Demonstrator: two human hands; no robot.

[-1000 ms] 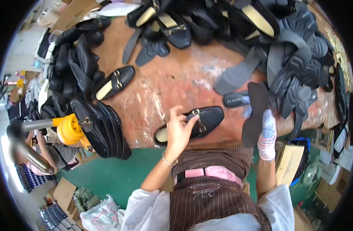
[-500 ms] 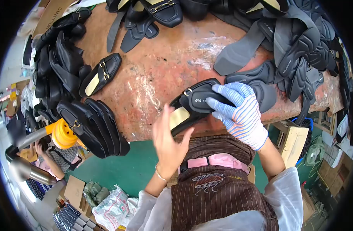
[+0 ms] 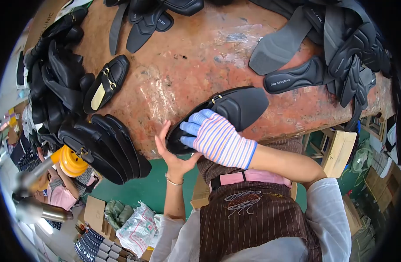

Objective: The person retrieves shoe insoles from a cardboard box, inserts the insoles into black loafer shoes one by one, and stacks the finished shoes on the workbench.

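A black loafer (image 3: 170, 142) with a gold bit lies slantwise at the table's front edge, its heel toward my left hand. A dark grey padded insole (image 3: 248, 109) rests over the loafer's front, its squared toe end to the right. My right hand (image 3: 224, 139), in a striped glove with blue fingertips, curls over the heel half of the insole, hiding that part and the loafer's opening. My bare left hand (image 3: 176, 160) cups the loafer's heel, thumb and fingers on either side. Another black loafer (image 3: 106, 83) with a gold bit stands to the left.
Several black loafers (image 3: 108, 148) stand stacked at the left edge beside a yellow-ringed metal arm (image 3: 71, 161). Loose grey insoles (image 3: 296, 81) pile up at the right. More loafers (image 3: 56, 78) line the far left. A person (image 3: 62, 192) sits beyond at lower left.
My right hand has moved left and down, from the insole's right part to the loafer's heel area. The insole's lettering is now covered. My left hand has shifted slightly left around the heel.
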